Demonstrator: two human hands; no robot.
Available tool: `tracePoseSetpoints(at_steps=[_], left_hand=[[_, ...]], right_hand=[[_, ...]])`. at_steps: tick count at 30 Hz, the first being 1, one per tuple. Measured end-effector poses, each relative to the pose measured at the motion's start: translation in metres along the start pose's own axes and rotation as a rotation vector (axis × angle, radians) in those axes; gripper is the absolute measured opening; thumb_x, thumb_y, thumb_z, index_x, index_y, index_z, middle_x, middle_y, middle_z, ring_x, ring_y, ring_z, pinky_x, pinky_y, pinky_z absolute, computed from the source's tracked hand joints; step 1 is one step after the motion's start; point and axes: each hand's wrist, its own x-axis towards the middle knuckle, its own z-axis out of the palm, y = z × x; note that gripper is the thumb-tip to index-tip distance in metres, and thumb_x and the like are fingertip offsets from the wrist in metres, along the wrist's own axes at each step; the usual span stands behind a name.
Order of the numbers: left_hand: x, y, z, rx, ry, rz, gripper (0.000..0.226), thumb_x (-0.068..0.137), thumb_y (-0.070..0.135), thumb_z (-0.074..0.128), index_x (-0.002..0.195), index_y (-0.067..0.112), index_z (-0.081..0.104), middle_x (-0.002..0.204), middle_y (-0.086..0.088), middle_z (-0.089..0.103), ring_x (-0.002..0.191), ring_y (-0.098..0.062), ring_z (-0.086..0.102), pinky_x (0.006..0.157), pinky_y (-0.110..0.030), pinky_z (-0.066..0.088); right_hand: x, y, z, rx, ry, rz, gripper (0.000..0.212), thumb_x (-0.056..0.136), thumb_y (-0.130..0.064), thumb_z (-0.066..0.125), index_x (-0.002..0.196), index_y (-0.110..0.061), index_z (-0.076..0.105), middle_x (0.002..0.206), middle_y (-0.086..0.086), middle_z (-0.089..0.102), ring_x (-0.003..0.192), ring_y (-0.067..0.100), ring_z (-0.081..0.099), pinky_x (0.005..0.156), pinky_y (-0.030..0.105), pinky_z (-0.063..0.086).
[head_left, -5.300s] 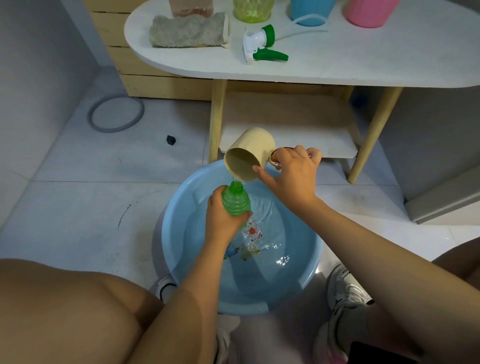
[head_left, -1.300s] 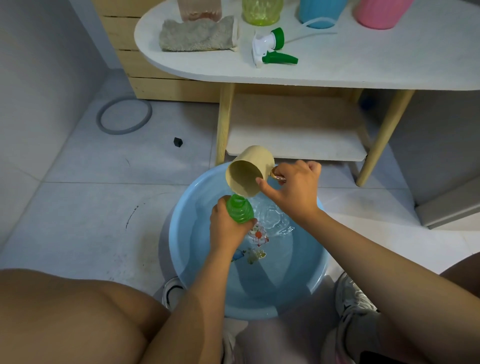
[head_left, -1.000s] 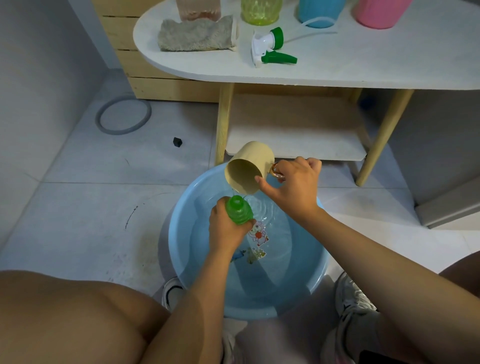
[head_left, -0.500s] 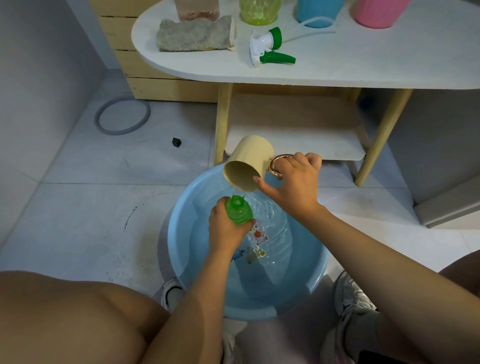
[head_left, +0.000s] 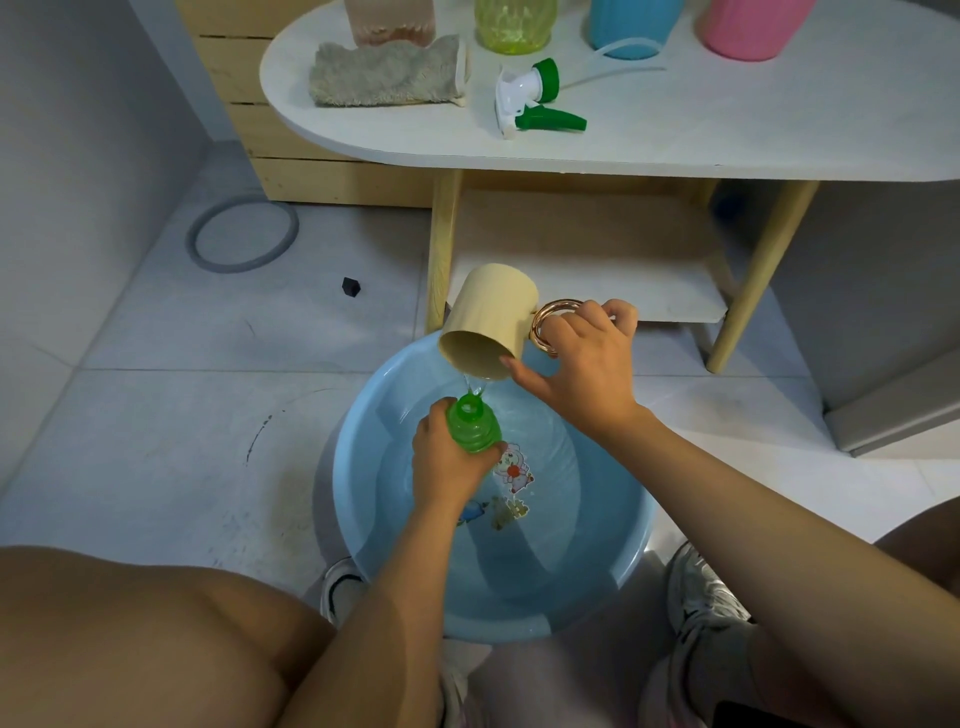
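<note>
The green bottle (head_left: 472, 426) stands upright above the water of the blue basin (head_left: 363, 530), its open neck pointing up just under the lip of the beige mug (head_left: 491, 322). The left hand (head_left: 449, 462) has its fingers curled round the bottle's body, so only the ribbed shoulder and neck show above them. The right hand (head_left: 582, 364) grips the mug by its copper-coloured ring handle (head_left: 550, 325), fingers hooked through it and the thumb stretched along the mug's rim. The mug is tilted steeply toward the bottle, mouth facing down and left, and a thin stream of water (head_left: 474, 387) falls from its lip onto the bottle's opening. The basin sits on the tiled floor between the person's knees, with cartoon stickers (head_left: 511, 470) showing through the water on its bottom. Behind it, the white surface (head_left: 727, 130) carries a grey cloth (head_left: 384, 75), a white and green spray head (head_left: 530, 98) with its tube, and yellow-green, blue and pink containers at the far edge. A grey ring (head_left: 241, 236) lies on the floor to the left.
</note>
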Motion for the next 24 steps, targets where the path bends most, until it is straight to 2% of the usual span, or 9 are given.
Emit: tracePoseSetpoints(at_steps=[8, 13, 16, 20, 24], left_hand=[[0.0, 0.003, 0.0, 0.015, 0.019, 0.009, 0.077, 0.053, 0.042, 0.085, 0.118, 0.025, 0.049, 0.112, 0.0, 0.058, 0.103, -0.023, 0.056, 0.085, -0.043, 0.051], [0.001, 0.004, 0.0, 0.019, 0.026, 0.008, 0.079, 0.051, 0.043, 0.086, 0.118, 0.025, 0.049, 0.112, 0.0, 0.058, 0.104, -0.023, 0.056, 0.085, -0.043, 0.052], [0.0, 0.004, -0.001, 0.019, 0.029, 0.01, 0.08, 0.052, 0.043, 0.086, 0.12, 0.025, 0.049, 0.114, 0.0, 0.057, 0.106, -0.024, 0.055, 0.086, -0.043, 0.051], [0.0, 0.005, -0.001, 0.004, 0.03, 0.01, 0.081, 0.055, 0.04, 0.087, 0.124, 0.027, 0.046, 0.117, -0.002, 0.053, 0.111, -0.024, 0.051, 0.09, -0.04, 0.048], [-0.002, 0.004, -0.002, -0.024, 0.058, 0.006, 0.081, 0.055, 0.037, 0.088, 0.124, 0.025, 0.047, 0.119, -0.004, 0.05, 0.113, -0.024, 0.048, 0.092, -0.036, 0.045]], right_hand=[[-0.002, -0.001, 0.002, 0.005, 0.013, -0.047, 0.044, 0.073, -0.053, 0.065, 0.064, -0.011, 0.054, 0.06, -0.002, 0.057, 0.064, 0.022, 0.049, 0.079, 0.035, 0.028], [-0.002, -0.001, 0.002, 0.043, 0.019, -0.1, 0.042, 0.074, -0.051, 0.065, 0.067, -0.011, 0.053, 0.065, -0.001, 0.059, 0.072, 0.016, 0.039, 0.08, 0.034, 0.028], [-0.003, -0.002, 0.003, 0.061, 0.01, -0.11, 0.042, 0.073, -0.051, 0.066, 0.068, -0.011, 0.054, 0.068, -0.001, 0.061, 0.074, 0.016, 0.04, 0.08, 0.034, 0.028], [-0.005, -0.003, 0.003, 0.051, -0.038, -0.037, 0.045, 0.074, -0.055, 0.063, 0.065, -0.012, 0.056, 0.067, -0.002, 0.063, 0.072, 0.018, 0.049, 0.079, 0.034, 0.028], [-0.012, 0.0, 0.011, -0.03, -0.231, 0.132, 0.05, 0.073, -0.061, 0.055, 0.061, -0.014, 0.059, 0.055, -0.002, 0.06, 0.061, 0.022, 0.054, 0.076, 0.033, 0.024]])
